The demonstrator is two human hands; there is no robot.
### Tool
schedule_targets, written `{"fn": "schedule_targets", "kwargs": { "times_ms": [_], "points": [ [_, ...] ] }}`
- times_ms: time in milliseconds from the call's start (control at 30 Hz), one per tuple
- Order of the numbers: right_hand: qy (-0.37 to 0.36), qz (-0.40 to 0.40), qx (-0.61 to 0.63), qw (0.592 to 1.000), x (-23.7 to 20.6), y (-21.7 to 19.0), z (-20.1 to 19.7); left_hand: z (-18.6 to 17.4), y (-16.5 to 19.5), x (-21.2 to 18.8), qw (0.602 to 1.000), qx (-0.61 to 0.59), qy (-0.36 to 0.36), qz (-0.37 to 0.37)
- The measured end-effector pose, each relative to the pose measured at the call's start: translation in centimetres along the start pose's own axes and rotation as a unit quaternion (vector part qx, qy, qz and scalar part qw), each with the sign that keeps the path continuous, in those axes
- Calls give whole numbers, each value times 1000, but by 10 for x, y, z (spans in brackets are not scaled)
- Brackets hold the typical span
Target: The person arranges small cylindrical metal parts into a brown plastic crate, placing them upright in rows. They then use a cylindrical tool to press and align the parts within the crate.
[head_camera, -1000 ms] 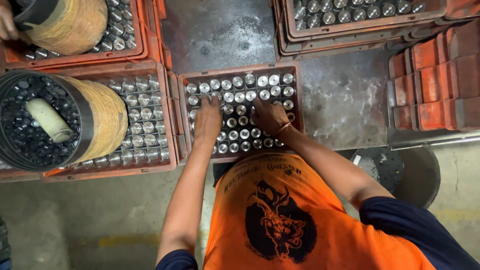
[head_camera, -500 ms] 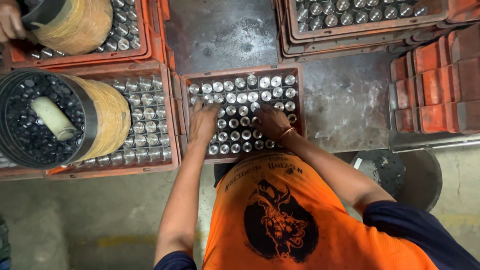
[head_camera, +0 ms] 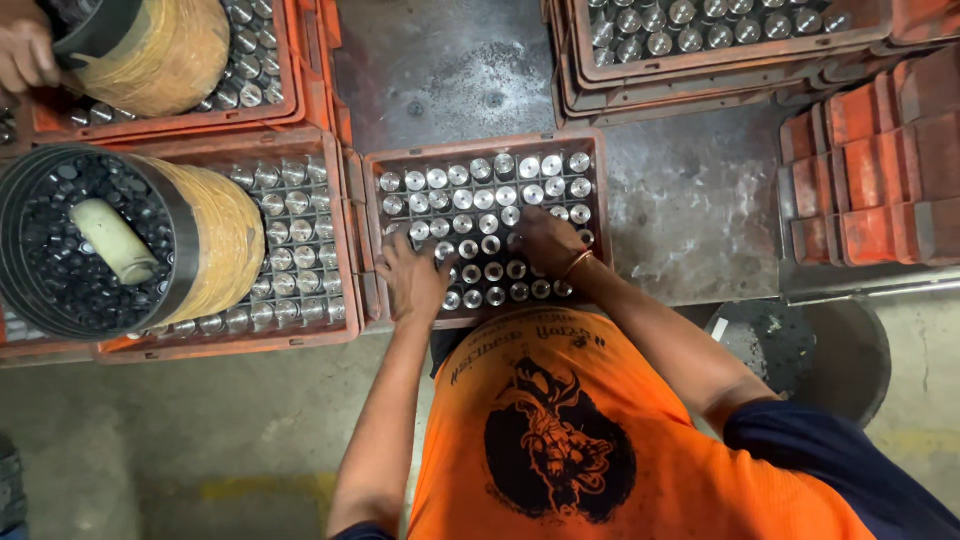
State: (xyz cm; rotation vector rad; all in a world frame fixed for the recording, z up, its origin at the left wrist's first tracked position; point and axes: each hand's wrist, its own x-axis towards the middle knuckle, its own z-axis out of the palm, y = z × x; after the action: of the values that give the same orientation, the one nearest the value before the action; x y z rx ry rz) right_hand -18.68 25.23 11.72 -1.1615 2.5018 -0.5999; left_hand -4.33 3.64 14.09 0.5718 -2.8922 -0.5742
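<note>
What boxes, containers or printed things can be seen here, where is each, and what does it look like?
Middle crate: orange, rectangular, rows of shiny metal cylinders; both hands rest on them.
Left drum: round, tan-wrapped, dark pieces inside.
Right stack of crates: orange.
Shirt print: dark figure on orange.
No signs or screens.

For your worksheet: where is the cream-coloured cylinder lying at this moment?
In the head view, the cream-coloured cylinder lies tilted inside the round black-rimmed container at the left, on small dark parts, left of the crate under both hands.
</note>
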Motion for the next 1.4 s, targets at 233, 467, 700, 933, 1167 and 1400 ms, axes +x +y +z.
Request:
{"fn": "schedule_targets", "kwargs": {
  "times_ms": [233, 467, 700, 933, 1167, 1400],
  "points": [
    [97, -43, 331, 938, -16, 18, -51, 17, 4, 7, 998, -35, -22, -52],
    [14, 184, 406, 895, -21, 5, 7, 20, -23, -1, 971, -217, 82, -58],
    [29, 122, 118, 985, -18, -17, 24, 42, -45, 15, 625, -700, -2, -346],
    [76, 82, 69, 991, -30, -28, -10, 20, -4, 2, 990, -119, -46, -53],
    [114, 136, -6, 984, -44, -14, -24, -11, 19, 10, 997, -21, -72, 21],
    [134, 128, -56, 981, -46, -26, -13, -9, 5, 2, 992, 17, -97, 77]
  ]
}}
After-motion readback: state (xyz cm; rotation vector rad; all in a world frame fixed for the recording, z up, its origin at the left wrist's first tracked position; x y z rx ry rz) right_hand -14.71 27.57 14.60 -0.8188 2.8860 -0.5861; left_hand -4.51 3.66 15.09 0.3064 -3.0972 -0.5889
